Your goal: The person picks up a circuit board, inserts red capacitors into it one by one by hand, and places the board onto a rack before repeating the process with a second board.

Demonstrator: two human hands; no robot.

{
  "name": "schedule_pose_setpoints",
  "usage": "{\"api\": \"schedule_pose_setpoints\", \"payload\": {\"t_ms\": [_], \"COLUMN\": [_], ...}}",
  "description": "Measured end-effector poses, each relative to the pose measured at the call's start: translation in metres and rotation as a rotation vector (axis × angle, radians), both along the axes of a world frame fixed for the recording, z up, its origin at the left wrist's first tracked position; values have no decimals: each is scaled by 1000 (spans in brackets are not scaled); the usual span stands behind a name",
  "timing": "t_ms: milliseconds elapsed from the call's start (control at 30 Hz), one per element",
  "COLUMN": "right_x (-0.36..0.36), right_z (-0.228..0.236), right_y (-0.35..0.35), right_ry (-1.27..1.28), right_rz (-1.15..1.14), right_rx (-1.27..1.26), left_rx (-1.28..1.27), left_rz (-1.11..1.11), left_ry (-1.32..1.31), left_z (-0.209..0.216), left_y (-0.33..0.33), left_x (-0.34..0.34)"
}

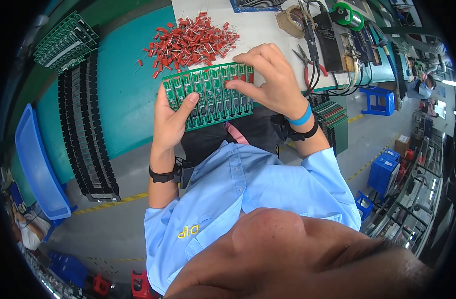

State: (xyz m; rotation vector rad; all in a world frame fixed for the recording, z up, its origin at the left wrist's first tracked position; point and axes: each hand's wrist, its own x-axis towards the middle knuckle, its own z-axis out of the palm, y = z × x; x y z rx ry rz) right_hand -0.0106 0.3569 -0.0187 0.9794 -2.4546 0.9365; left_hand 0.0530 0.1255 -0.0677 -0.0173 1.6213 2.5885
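A green circuit board panel (210, 94), made up of several narrow strips, is held tilted in front of me. My left hand (171, 117) is closed on its left end, thumb across the face and fingers behind. Over the panel's right end is my right hand (268, 74), its thumb and index finger apart. The right thumb tip touches the panel beside a few red block-shaped capacitors (243, 77) standing on it, while the index fingertip is by the top edge. Beyond the panel lies a heap of loose red capacitors (193, 42) with long wire leads.
Black slotted racks (83, 124) stand at left, with stacked green boards (66, 45) behind and a blue tray (39, 164) beside them. Back right are pliers (305, 65), a solder spool (348, 17) and cables. More boards (330, 117) sit racked by my right elbow.
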Motion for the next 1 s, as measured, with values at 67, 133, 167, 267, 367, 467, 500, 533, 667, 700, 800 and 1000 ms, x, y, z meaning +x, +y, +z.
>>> {"api": "schedule_pose_setpoints", "payload": {"t_ms": [67, 133, 167, 267, 367, 467, 500, 533, 667, 700, 800, 1000], "right_x": [1, 1, -1, -18, -44, -64, -69, -71, -74, -76, -79, -67], "right_z": [0, -1, -1, -5, -8, -13, -15, -16, -20, -20, -19, -13], "right_y": [-2, -6, -5, 4, 7, 3, -1, -3, -7, -7, -2, 16], "right_ry": [-20, -62, -60, -53, -52, -79, -110, -141, -144, -143, -180, -215], "right_rz": [-3, -7, 0, 17, 17, 19, 19, 18, -28, -27, -31, -129], "right_rx": [-6, -22, -22, -75, 23, 113, 152, 191, 248, 247, 197, -23], "left_rx": [3, -17, -28, -25, -24, -26, -29, -32, -59, -71, -43, -29], "left_rz": [5, -8, -13, -23, -40, -32, -34, -36, -39, -42, -38, -31], "left_ry": [2, 1, 1, 10, 13, 10, 11, 12, 18, 20, 16, 8], "left_z": [0, -2, -3, -4, -2, -3, -2, -2, -2, -2, -3, 0], "left_y": [0, -1, -1, -3, -2, -2, -2, -2, -2, -2, -1, 2], "left_x": [0, 1, 1, 1, 1, 1, 1, 1, 1, 1, 0, 1]}}
